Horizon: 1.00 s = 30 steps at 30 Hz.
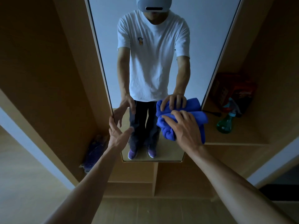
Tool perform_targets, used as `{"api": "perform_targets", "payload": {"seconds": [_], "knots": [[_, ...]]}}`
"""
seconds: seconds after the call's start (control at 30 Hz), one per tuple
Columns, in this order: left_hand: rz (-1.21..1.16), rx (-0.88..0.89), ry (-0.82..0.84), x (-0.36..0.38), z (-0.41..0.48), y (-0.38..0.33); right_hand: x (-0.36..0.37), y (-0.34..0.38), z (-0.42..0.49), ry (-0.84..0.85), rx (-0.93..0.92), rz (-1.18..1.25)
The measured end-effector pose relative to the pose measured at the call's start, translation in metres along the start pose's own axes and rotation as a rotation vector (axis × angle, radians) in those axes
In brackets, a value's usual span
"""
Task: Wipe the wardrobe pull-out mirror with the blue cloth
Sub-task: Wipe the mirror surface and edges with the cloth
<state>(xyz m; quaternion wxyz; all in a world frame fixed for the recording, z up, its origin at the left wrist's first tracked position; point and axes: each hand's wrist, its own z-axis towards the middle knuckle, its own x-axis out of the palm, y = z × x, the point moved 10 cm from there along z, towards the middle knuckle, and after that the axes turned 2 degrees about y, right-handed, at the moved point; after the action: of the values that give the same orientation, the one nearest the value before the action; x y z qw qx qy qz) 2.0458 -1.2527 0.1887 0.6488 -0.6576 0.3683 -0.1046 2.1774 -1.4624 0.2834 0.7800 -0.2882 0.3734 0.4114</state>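
Mirror (210, 46): tall and narrow with a thin pale frame, standing upright between the wooden wardrobe panels. Its glass shows your reflection from headset to shoes.
Cloth (166, 128): bright blue and soft, bunched into thick folds. It lies against the lower right part of the glass, close to the right frame edge, and its reflection meets it just above.
Right hand (186, 126): your palm lies over the cloth with the fingers spread and nearly straight, pressing it flat to the mirror. You are not pinching it.
Left hand (117, 135): open, with fingers apart and the thumb out, at the mirror's lower left edge. The fingertips reach the frame there, but you cannot tell whether they grip it.
Shelf (239, 139): wooden, to the right of the mirror. It carries a green spray bottle (226, 122), with a red package (234, 89) behind it.
Left side: a purple bundle (95, 151) sits low against the wardrobe panel, too dim to make out.
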Motion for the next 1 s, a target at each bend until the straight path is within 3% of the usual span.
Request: {"api": "perform_targets", "payload": {"seconds": [0.3,0.57,1.0], "knots": [[0.046,0.005,-0.079,0.001,0.002,0.0,-0.07,-0.038,0.023,-0.247,0.042,-0.045],[0.089,0.021,-0.133,0.003,0.004,0.005,-0.03,-0.038,-0.001,-0.212,0.001,-0.043],[0.073,0.057,-0.095,-0.004,0.008,0.007,0.031,-0.03,-0.047,-0.003,-0.012,0.007]]}}
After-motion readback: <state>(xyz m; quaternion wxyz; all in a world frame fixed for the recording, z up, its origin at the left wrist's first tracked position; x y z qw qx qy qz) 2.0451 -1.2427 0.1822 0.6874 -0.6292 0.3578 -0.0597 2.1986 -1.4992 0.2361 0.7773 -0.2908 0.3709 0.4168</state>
